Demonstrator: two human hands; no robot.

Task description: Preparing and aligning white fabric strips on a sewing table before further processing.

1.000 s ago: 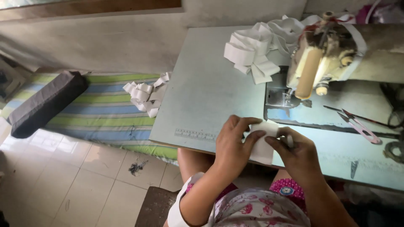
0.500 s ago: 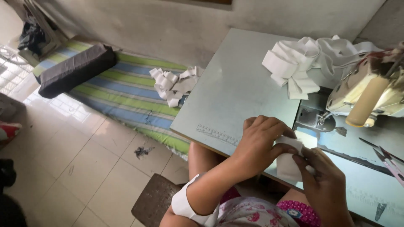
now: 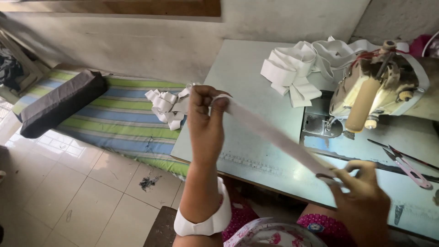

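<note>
Strip (image 3: pixel 274 137) of white elastic runs taut from your raised left hand (image 3: pixel 204 120) down-right to your right hand (image 3: pixel 361 185) above the tabletop (image 3: pixel 247 73); both pinch its ends, the right apparently with small snips.

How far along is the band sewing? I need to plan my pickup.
Done, apparently: a small heap of folded white pieces on the striped mat. In hand: a white band stretched between left hand and right hand. Left: the bigger pile of bands beside the sewing machine.

Left hand (image 3: pixel 205 120) raised, forearm upright, grip pinched shut. Right hand (image 3: pixel 363 197) low, grip pinched shut.
</note>
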